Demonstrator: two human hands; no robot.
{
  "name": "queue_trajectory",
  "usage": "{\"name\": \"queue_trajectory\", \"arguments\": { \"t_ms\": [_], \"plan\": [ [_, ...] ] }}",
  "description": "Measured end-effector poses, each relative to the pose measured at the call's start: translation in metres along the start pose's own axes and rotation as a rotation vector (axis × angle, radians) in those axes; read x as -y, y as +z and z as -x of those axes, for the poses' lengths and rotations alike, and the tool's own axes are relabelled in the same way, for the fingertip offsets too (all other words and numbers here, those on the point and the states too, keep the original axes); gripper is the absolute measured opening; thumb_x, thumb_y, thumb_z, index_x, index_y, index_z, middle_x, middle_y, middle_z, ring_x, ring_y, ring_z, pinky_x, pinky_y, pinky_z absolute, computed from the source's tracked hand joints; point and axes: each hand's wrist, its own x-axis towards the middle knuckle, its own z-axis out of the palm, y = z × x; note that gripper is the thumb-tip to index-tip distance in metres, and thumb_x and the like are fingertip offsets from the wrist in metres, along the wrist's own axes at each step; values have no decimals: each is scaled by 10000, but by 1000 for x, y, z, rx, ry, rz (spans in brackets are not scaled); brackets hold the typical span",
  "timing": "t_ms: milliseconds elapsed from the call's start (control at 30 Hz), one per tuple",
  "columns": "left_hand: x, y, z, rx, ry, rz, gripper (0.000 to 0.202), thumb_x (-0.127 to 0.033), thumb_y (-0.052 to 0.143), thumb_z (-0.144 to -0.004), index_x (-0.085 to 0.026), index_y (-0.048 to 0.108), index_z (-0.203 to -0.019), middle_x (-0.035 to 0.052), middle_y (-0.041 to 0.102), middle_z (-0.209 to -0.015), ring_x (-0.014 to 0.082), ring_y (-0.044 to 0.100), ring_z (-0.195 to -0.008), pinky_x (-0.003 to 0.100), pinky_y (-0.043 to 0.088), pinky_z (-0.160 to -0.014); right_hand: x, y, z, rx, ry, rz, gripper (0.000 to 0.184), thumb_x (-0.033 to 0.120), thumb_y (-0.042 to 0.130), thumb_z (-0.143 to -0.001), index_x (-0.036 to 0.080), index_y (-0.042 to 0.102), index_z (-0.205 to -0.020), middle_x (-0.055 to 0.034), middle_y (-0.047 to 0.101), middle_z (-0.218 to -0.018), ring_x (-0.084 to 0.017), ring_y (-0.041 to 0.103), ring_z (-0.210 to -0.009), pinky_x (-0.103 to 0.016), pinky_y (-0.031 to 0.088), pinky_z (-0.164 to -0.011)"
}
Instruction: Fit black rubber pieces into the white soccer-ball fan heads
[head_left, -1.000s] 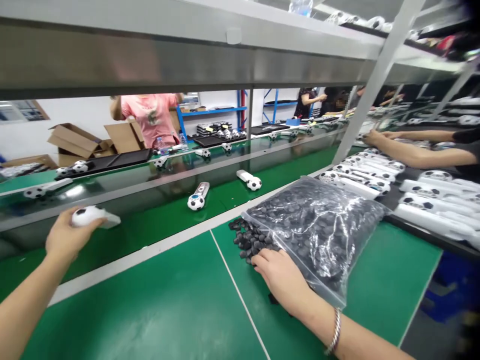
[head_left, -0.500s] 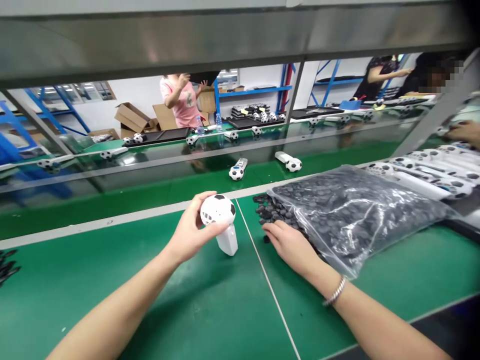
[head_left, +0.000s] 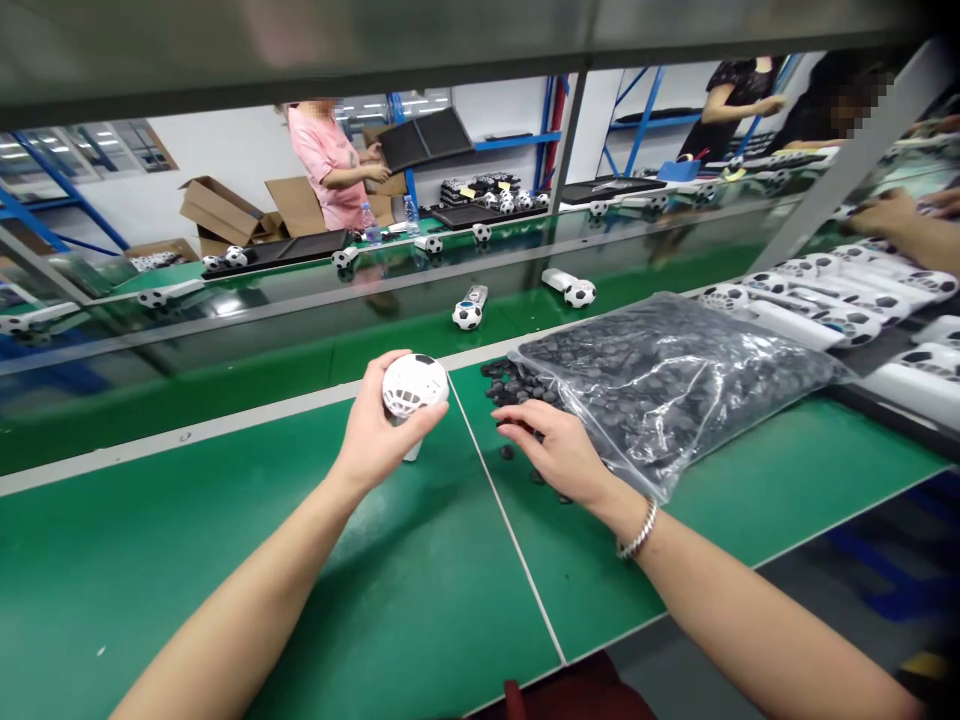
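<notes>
Nearest us, right of the frame's middle, the right hand [head_left: 559, 450], silver bracelet [head_left: 637, 530] at its wrist, is over the near side of some loose black pieces [head_left: 514, 383]; thumb and forefinger tips are close together, and we can't really tell whether a piece is pinched there. At centre, the left hand [head_left: 369, 425] has fingers and thumb clamped round the ball end of a white soccer-ball device [head_left: 415, 383], which is up above the green tabletop [head_left: 420, 580], handle downward, slotted patch low on the ball. A few pieces lie scattered below the right hand; most are heaped at the left end of a clear bag [head_left: 660, 380], full of black pieces, lying flat right of centre. Right edge: rows of white devices [head_left: 825, 290], a co-worker's hand [head_left: 892, 215] just behind. Past the tabletop's pale rim [head_left: 300, 408], we get two devices [head_left: 468, 314] on a green strip [head_left: 525, 318], upper centre, apart from each other. Farther: a spaced line of devices [head_left: 430, 244], open cardboard boxes [head_left: 221, 212] upper left, and a person in a pink top [head_left: 326, 165] gripping a tilted black tray [head_left: 427, 142].
</notes>
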Motion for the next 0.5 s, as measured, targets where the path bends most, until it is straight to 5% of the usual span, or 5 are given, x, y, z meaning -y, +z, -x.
{"name": "queue_trajectory", "arguments": {
  "t_ms": [267, 400, 500],
  "plan": [
    [10, 8, -5, -80, 12, 243, 678, -232, 749, -573, -205, 403, -1155, 82, 499, -1170, 223, 536, -1039, 334, 465, -853, 8, -3, -2, -46, 52, -139, 72, 237, 547, -815, 179, 589, -819, -19, 631, -812, -137, 590, -749, -273, 506, -687],
    [-8, 5, 6, 123, -149, 430, 544, -273, 713, -635, -194, 462, -1111, 51, 588, -999, 186, 600, -835, 320, 497, -753, 14, -7, 0, -63, 48, -238, 86, 240, 542, -818, 175, 577, -863, -19, 600, -815, -123, 560, -733, -247, 493, -646],
    [-17, -2, 9, 405, -283, 361, 482, -304, 685, -667, -199, 504, -1102, 49, 605, -969, 190, 603, -808, 310, 501, -708, 15, -6, 1, -64, 97, -309, 131, 254, 530, -825, 177, 565, -924, -18, 581, -817, -119, 549, -726, -243, 490, -630]
  ]
}}
